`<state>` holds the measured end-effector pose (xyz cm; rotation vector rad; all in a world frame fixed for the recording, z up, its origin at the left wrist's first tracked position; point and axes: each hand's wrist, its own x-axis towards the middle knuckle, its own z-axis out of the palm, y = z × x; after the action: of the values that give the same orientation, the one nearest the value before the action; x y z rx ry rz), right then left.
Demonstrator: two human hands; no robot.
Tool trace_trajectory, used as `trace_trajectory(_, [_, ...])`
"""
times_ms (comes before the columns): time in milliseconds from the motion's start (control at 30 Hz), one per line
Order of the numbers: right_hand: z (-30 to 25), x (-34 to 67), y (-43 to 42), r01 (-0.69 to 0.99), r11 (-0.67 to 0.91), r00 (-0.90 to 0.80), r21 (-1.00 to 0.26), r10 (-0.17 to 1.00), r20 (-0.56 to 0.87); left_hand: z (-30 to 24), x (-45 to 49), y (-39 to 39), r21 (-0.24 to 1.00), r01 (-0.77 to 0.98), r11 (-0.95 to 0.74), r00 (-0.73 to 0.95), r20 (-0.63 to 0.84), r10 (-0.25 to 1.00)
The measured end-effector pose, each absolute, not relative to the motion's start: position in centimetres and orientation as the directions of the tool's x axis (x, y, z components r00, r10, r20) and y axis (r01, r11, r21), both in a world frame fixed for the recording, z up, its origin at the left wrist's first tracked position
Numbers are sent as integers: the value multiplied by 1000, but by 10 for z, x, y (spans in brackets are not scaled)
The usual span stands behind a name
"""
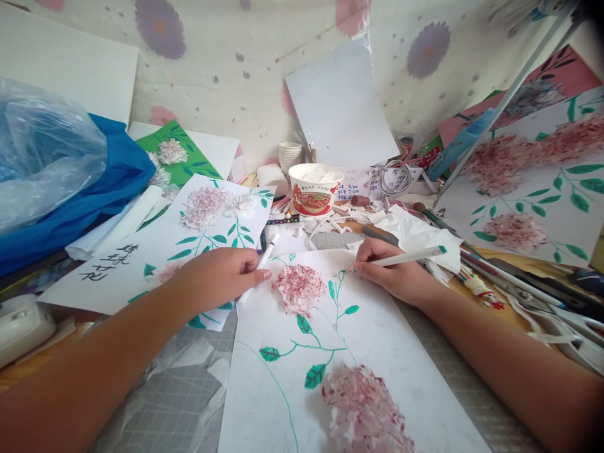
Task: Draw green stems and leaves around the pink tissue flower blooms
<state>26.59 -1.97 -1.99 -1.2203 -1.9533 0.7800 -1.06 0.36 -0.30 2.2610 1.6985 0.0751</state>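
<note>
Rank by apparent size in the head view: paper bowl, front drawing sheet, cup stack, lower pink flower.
1. Front drawing sheet
2. Lower pink flower, cut off by the frame
3. Paper bowl
4. Cup stack

Nearness enlarges the flower; true flower-bowl order unsure.

Right fingers (372, 250) hold a green-ended marker (410, 255) — over flowered paper (382, 333).

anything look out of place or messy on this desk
Yes, mostly clutter. Pale torn-looking scraps lie loose on the cutting mat, and a crumpled white sheet sits beyond the right hand. Oddly, the paper bowl has a dish of food printed on it, yet something white sits inside. Nothing looks spilled.
</note>
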Motion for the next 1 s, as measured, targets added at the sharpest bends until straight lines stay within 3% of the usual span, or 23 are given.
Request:
trace_trajectory(400, [-31,269,-17,244,291,-233,-925,943,236,-5,-13,6,267,921,-284,323,-116,939])
trace_trajectory(700, [-18,264,-22,487,341,-284,-804,933,223,-6,-15,4,285,909,-304,344,-101,934])
trace_trajectory(1000, [-19,264,-21,517,385,-342,-764,912,227,-4,-15,3,263,916,-301,339,-110,934])
